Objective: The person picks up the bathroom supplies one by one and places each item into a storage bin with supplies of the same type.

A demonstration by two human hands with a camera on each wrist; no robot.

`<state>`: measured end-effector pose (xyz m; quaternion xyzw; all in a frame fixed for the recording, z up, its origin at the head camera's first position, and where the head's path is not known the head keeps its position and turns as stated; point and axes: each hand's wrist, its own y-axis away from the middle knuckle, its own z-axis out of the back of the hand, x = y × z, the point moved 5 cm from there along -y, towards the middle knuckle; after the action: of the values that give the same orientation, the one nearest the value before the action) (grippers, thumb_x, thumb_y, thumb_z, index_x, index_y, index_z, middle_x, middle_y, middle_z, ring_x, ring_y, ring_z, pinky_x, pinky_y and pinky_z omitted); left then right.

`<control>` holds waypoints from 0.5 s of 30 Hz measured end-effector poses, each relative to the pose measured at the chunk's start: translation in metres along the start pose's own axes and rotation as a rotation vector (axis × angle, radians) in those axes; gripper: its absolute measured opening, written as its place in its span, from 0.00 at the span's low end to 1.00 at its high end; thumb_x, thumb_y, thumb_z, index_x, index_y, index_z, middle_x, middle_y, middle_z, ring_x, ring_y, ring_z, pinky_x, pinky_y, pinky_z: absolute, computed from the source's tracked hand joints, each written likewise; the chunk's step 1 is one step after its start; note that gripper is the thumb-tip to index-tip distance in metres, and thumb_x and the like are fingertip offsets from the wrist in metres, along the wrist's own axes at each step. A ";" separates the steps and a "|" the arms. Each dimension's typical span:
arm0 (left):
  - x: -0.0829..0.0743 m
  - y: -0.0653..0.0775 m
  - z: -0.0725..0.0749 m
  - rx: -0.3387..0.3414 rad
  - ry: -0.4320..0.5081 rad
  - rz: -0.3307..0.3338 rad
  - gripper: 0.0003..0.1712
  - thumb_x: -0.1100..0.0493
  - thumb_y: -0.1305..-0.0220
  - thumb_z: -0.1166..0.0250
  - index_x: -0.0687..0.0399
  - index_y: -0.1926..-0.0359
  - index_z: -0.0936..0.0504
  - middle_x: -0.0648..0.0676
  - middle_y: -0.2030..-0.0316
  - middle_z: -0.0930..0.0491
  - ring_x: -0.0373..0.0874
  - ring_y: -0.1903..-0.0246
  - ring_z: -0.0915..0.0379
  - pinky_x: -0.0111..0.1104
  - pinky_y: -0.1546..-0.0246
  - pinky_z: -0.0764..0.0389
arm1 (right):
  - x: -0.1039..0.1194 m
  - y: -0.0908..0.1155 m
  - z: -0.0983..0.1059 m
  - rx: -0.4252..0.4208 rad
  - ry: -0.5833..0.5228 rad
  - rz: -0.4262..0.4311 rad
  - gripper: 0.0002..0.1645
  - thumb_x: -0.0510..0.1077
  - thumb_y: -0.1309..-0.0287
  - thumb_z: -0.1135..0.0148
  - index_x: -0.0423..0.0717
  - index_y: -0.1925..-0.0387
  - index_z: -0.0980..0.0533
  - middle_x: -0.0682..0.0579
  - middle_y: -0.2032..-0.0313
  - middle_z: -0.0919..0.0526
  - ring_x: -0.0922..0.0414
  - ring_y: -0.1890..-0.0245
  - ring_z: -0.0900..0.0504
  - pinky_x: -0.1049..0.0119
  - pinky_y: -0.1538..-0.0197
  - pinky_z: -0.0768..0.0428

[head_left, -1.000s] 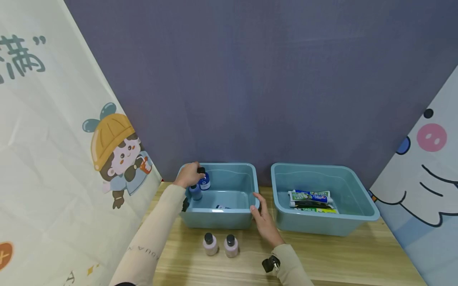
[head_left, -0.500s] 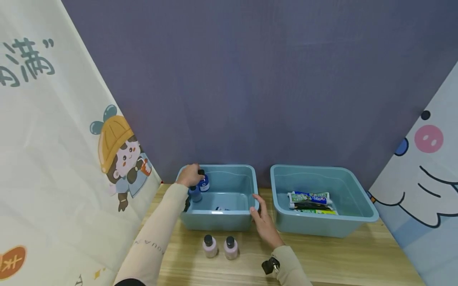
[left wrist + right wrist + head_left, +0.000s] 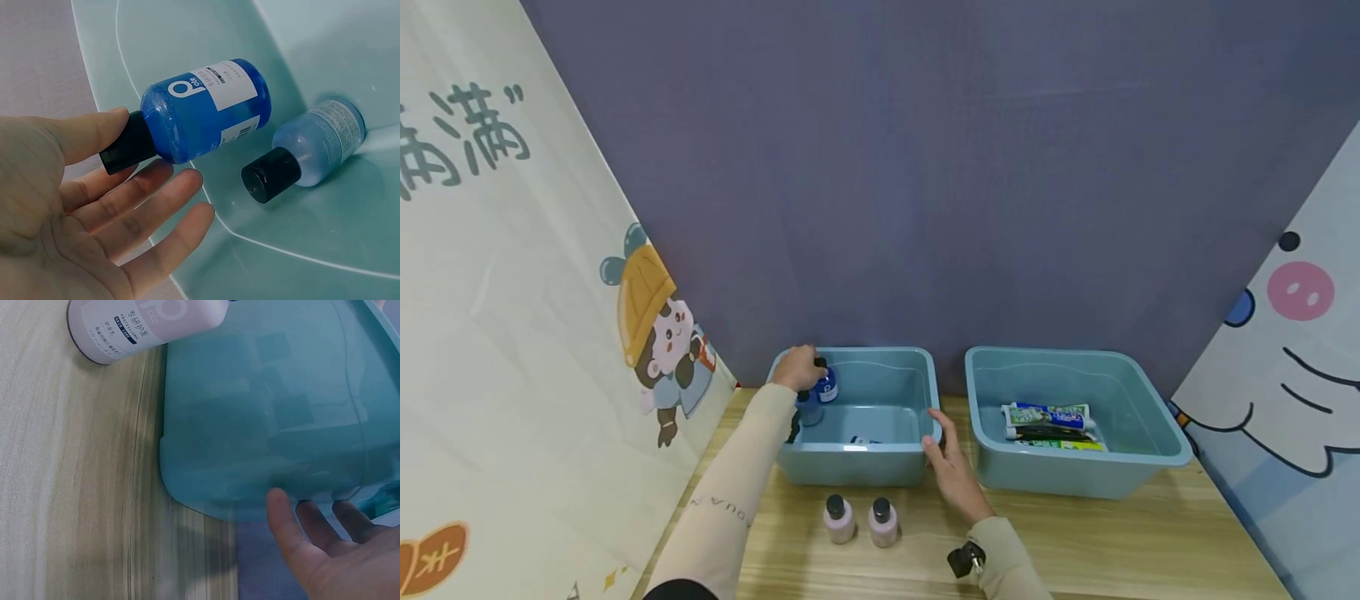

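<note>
My left hand (image 3: 795,367) reaches over the left rim of the left light-blue plastic bin (image 3: 850,468). Its thumb and fingers pinch the black cap of a blue bottle (image 3: 209,112), which is upright in the bin's back left corner. Beside it stands a paler blue bottle (image 3: 322,144) with a black cap, partly covered by the hand in the head view. My right hand (image 3: 957,477) touches the bin's front right corner with outstretched thumb and fingertips. In front of this bin, two pale pink bottles (image 3: 838,521) with black caps stand side by side.
A second light-blue bin (image 3: 1075,477) stands to the right, holding several toothpaste tubes (image 3: 1048,417). A small dark-and-white item (image 3: 865,440) shows low inside the left bin. Behind the wooden table (image 3: 1112,542) hangs a grey-purple backdrop (image 3: 880,183).
The head view has turned slightly. My left hand stays at the blue bottle's cap, and my right hand keeps its place on the bin's corner.
</note>
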<state>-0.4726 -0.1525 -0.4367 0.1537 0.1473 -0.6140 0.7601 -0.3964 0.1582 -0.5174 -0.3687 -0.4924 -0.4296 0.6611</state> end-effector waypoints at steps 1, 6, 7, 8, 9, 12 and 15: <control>0.000 -0.002 -0.001 -0.001 0.001 0.010 0.25 0.57 0.30 0.34 0.67 0.38 0.21 0.65 0.43 0.18 0.58 0.47 0.19 0.52 0.42 0.20 | -0.001 -0.002 0.001 0.005 -0.003 0.002 0.30 0.49 0.19 0.55 0.61 0.23 0.47 0.32 0.24 0.43 0.38 0.38 0.29 0.43 0.44 0.22; -0.004 -0.010 -0.005 -0.016 -0.016 0.041 0.24 0.57 0.30 0.33 0.66 0.39 0.20 0.65 0.44 0.17 0.57 0.48 0.19 0.52 0.43 0.20 | -0.001 -0.013 0.013 0.037 -0.014 0.016 0.29 0.48 0.19 0.54 0.59 0.23 0.46 0.32 0.24 0.43 0.38 0.38 0.30 0.40 0.43 0.23; -0.006 -0.011 -0.005 -0.019 -0.022 0.044 0.24 0.57 0.30 0.34 0.67 0.39 0.20 0.65 0.44 0.17 0.57 0.48 0.19 0.51 0.43 0.20 | -0.002 -0.016 0.015 0.046 -0.012 0.018 0.29 0.48 0.19 0.54 0.59 0.23 0.46 0.32 0.25 0.42 0.38 0.39 0.29 0.41 0.43 0.23; -0.007 -0.012 -0.005 -0.021 -0.025 0.048 0.24 0.57 0.30 0.34 0.67 0.40 0.20 0.65 0.45 0.17 0.58 0.48 0.19 0.51 0.43 0.20 | -0.003 -0.019 0.017 0.054 -0.008 0.020 0.29 0.48 0.19 0.54 0.58 0.23 0.46 0.32 0.26 0.41 0.39 0.40 0.28 0.42 0.44 0.22; -0.009 -0.013 -0.006 -0.023 -0.030 0.051 0.23 0.57 0.30 0.34 0.67 0.40 0.20 0.65 0.45 0.17 0.58 0.48 0.19 0.51 0.43 0.20 | -0.006 -0.022 0.018 0.060 -0.008 0.019 0.29 0.49 0.19 0.54 0.58 0.23 0.46 0.33 0.26 0.40 0.40 0.41 0.28 0.43 0.45 0.22; -0.012 -0.016 -0.007 -0.031 -0.042 0.065 0.23 0.56 0.30 0.34 0.66 0.41 0.20 0.65 0.46 0.17 0.57 0.49 0.19 0.51 0.44 0.20 | -0.021 -0.035 0.021 0.071 0.000 0.019 0.29 0.50 0.19 0.55 0.59 0.23 0.47 0.34 0.26 0.40 0.42 0.42 0.28 0.46 0.46 0.22; -0.015 -0.020 -0.011 -0.037 -0.051 0.087 0.22 0.57 0.31 0.33 0.66 0.41 0.19 0.64 0.46 0.17 0.56 0.50 0.20 0.50 0.44 0.20 | -0.039 -0.049 0.024 0.075 0.005 0.027 0.30 0.51 0.19 0.55 0.62 0.22 0.48 0.35 0.26 0.41 0.43 0.43 0.27 0.48 0.48 0.22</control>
<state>-0.4953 -0.1388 -0.4414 0.1302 0.1327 -0.5813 0.7922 -0.4553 0.1703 -0.5465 -0.3492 -0.5014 -0.4030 0.6814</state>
